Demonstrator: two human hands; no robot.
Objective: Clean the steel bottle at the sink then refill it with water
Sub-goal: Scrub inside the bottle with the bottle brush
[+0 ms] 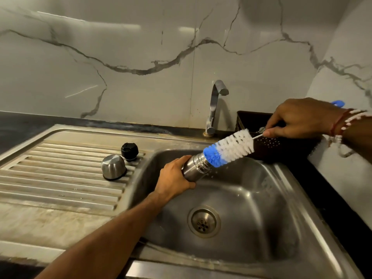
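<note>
Steel bottle (194, 165) sits tilted over the sink (261, 198) in our head view, our left hand (175, 177) wrapped around its body. Our right hand (302, 119) pinches the wire stem of the bottle brush (229, 148), its blue tip at the bottle's mouth. On the ribbed drainboard (60, 174) stand a steel cup (113, 167) and black stopper (129, 151). The faucet (215, 105) rises behind.

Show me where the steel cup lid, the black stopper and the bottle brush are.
steel cup lid (113, 167): head view, on its rounded side.
black stopper (129, 149): head view, on its top knob.
bottle brush (231, 147): head view, on the white bristles.
</note>
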